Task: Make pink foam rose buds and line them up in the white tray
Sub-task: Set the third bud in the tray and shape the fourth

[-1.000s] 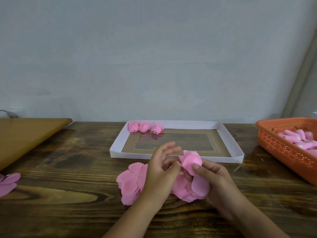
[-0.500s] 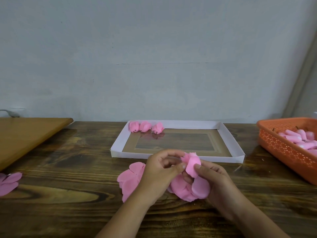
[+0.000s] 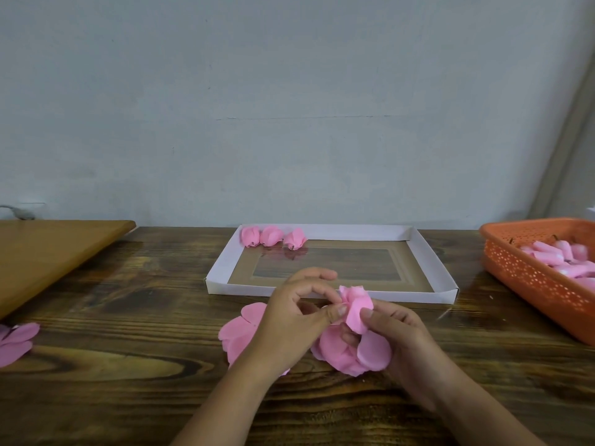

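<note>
Near desk edge: left hand (image 3: pixel 291 320) and right hand (image 3: pixel 399 336) both pinch the half-rolled foam bud (image 3: pixel 355 309), loose petals (image 3: pixel 240 333) under them; left fingers, spread a second ago, now curled in. Mid-desk white tray (image 3: pixel 222 286) holds three finished buds (image 3: pixel 272 236) at its far-left corner. Orange basket (image 3: pixel 531 275) at right edge, wooden board (image 3: pixel 48 252) at left.

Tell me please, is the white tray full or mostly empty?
Mostly empty: the white tray holds only three rose buds in its far left corner; its remaining floor is bare.
</note>
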Action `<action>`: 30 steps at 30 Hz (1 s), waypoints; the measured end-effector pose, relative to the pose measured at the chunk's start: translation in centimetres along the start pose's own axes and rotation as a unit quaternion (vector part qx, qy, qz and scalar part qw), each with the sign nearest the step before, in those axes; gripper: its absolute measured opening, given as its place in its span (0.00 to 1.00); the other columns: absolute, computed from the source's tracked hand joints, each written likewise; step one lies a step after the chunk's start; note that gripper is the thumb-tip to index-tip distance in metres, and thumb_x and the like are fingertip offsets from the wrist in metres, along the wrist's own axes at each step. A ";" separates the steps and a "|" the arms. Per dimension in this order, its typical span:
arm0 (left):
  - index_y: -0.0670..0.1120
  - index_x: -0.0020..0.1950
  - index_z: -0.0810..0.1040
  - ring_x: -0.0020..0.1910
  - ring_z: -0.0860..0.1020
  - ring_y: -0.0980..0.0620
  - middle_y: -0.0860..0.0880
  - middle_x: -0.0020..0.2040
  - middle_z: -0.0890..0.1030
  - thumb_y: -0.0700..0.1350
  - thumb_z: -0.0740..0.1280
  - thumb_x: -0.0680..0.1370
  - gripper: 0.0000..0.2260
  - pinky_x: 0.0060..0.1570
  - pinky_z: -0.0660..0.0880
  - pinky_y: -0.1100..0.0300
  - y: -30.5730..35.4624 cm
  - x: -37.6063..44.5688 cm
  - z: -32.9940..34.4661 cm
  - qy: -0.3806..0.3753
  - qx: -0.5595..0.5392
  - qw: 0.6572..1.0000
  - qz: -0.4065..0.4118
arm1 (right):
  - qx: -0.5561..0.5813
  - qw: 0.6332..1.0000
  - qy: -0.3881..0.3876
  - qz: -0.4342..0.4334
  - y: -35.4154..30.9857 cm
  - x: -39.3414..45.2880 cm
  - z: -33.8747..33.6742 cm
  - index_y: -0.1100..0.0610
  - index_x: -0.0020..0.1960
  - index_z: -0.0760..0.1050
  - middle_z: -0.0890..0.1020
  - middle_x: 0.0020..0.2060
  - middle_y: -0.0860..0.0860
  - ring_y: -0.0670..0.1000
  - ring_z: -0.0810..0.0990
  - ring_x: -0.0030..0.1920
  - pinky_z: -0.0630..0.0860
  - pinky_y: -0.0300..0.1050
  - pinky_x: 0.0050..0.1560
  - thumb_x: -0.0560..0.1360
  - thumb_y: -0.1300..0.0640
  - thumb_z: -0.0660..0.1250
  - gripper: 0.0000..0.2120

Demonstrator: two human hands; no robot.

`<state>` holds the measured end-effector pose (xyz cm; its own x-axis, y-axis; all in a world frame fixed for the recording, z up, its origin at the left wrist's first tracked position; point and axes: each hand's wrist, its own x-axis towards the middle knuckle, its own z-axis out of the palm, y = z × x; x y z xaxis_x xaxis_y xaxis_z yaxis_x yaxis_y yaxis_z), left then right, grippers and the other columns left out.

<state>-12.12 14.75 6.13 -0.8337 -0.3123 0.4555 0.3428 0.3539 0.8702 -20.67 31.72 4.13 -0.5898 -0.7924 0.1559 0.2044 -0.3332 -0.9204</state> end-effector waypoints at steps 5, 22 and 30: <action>0.63 0.39 0.84 0.63 0.79 0.59 0.65 0.62 0.80 0.49 0.76 0.70 0.07 0.54 0.78 0.63 0.1 -0.1 0.0 -0.024 0.006 0.999 0.028 | -0.003 1.000 -0.017 0.008 0.1 0.1 -0.1 0.72 0.53 0.79 0.79 0.46 0.66 0.59 0.85 0.44 0.82 0.48 0.45 0.73 0.53 0.72 0.20; 0.57 0.41 0.83 0.60 0.82 0.56 0.59 0.58 0.85 0.42 0.75 0.76 0.09 0.59 0.79 0.50 0.2 -0.3 0.0 -0.063 0.000 0.998 -0.002 | -0.014 0.997 -0.072 0.019 0.2 0.1 0.2 0.72 0.45 0.75 0.78 0.38 0.61 0.55 0.81 0.40 0.78 0.47 0.44 0.78 0.51 0.70 0.21; 0.49 0.45 0.85 0.50 0.84 0.50 0.50 0.47 0.86 0.47 0.76 0.73 0.03 0.52 0.82 0.46 0.0 -0.4 0.0 -0.031 -0.007 0.999 0.013 | 0.001 0.997 -0.075 0.034 0.0 -0.1 0.7 0.68 0.48 0.80 0.81 0.39 0.59 0.53 0.81 0.41 0.80 0.43 0.46 0.75 0.51 0.74 0.19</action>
<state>-11.81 14.90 5.96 -0.8495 -0.2465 0.4665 0.3716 0.3482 0.8606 -20.09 31.49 4.38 -0.4505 -0.8808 0.1460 0.2407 -0.2773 -0.9302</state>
